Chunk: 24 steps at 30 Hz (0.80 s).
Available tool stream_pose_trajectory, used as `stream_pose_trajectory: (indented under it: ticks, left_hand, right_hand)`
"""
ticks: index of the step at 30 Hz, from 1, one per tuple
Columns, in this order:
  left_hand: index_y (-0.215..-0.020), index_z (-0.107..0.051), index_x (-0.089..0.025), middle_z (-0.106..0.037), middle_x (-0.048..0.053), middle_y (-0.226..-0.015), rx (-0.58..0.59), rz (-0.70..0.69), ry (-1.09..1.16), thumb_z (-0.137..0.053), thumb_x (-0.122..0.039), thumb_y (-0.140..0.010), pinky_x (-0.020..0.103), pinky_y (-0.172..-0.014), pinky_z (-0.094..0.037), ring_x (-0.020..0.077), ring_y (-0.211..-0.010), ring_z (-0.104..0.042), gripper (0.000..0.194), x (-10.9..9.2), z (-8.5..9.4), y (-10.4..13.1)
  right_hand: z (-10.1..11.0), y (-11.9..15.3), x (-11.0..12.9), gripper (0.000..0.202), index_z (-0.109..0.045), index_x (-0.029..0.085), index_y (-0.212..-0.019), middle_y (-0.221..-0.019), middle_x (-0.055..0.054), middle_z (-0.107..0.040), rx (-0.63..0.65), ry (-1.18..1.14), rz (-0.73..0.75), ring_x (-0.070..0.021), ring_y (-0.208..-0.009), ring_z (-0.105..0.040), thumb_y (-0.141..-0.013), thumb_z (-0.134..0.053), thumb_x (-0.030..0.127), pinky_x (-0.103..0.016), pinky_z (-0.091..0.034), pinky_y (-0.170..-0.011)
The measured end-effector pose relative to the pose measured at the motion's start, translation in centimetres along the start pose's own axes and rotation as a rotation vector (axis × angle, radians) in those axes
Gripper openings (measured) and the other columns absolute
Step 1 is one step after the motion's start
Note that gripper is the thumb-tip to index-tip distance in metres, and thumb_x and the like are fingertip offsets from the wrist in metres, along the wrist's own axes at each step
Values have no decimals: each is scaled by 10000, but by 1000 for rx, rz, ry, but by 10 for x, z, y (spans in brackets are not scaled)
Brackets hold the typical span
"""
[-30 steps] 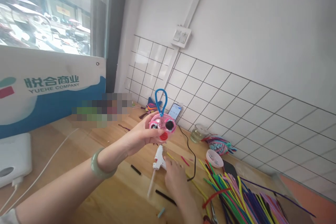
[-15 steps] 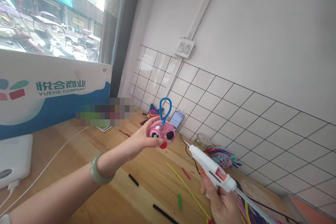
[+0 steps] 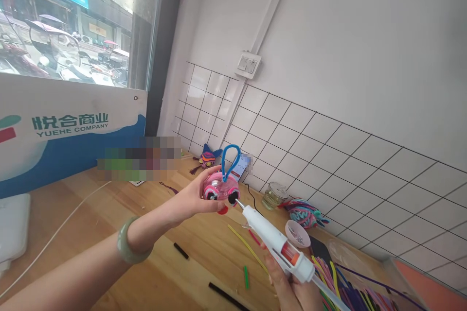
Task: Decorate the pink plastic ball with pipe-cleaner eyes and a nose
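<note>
My left hand (image 3: 199,193) is closed on a pink pipe-cleaner ornament (image 3: 221,185), held above the table. The ornament has a blue loop (image 3: 230,161) on top, two dark round eyes with pink and pale rims, and a red piece below. One eye bears a small shiny bead; the other is plain black. Wrapped in my right hand (image 3: 292,284) is a white hot glue gun (image 3: 272,235) with a clear glue stick at its rear. Its metal nozzle points at the plain black eye and touches or nearly touches it.
On the wooden table (image 3: 146,272) lie black, green, yellow and red pipe-cleaner pieces. Along the wall stand a dark blue ornament (image 3: 207,157), a phone (image 3: 241,167), a glass jar (image 3: 274,195), braided yarn (image 3: 304,214) and a pink bowl (image 3: 297,234). Pipe cleaners (image 3: 350,286) are bundled at right.
The glue gun has moved left, bringing its nozzle to the ornament's black eye. The ornament stays in my left hand, slightly lower. The pink bowl has come into sight.
</note>
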<state>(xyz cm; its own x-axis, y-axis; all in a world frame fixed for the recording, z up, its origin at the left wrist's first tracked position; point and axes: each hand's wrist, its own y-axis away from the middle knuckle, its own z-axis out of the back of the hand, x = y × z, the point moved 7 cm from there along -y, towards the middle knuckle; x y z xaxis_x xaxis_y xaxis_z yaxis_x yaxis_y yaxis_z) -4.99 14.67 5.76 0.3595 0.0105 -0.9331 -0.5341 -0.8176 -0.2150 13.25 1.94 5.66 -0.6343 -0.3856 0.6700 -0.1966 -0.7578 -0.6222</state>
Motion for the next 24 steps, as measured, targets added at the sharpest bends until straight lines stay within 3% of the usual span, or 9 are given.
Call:
stream_pose_trajectory:
  ticks: [7,11,16,21,24]
  left_hand:
    - [-1363,-286,-239,-543,108,-1219,24,7,-8,-755,-182,-645,353,-791,-496,184,-891,-595,859,2,-2,0]
    - [-1370,-282,-243,-536,113,-1227,41,12,-1,-764,-200,-645,367,-790,-493,184,-873,-600,871,3,-4,1]
    - [-1361,-291,-235,-533,107,-1219,38,0,5,-758,-196,-664,341,-771,-497,170,-864,-585,840,2,-6,1]
    - [-1359,-291,-235,-525,102,-1239,39,4,1,-761,-186,-661,328,-783,-493,173,-907,-570,843,3,-5,0]
    - [-1357,-287,-244,-530,96,-1236,36,8,4,-761,-181,-658,325,-776,-498,171,-899,-578,847,4,-4,0]
  right_hand:
    - [-4,1,-14,206,-599,236,-978,-747,-22,-612,78,-14,12,-172,-658,-600,-863,-524,389,-243,-492,-608]
    - [-4,-4,-12,123,-597,240,-876,-615,12,-564,187,36,101,-155,-563,-582,-867,-520,336,-215,-473,-513]
    - [1,-5,-9,154,-587,227,-966,-747,-19,-637,144,77,127,-166,-651,-626,-857,-537,324,-225,-518,-582]
    - [-2,-4,-10,134,-606,231,-879,-616,10,-577,181,90,125,-153,-543,-584,-865,-524,336,-219,-500,-516]
    - [-1,-3,-16,143,-609,225,-888,-696,-11,-630,162,87,105,-164,-626,-626,-862,-534,344,-231,-527,-580]
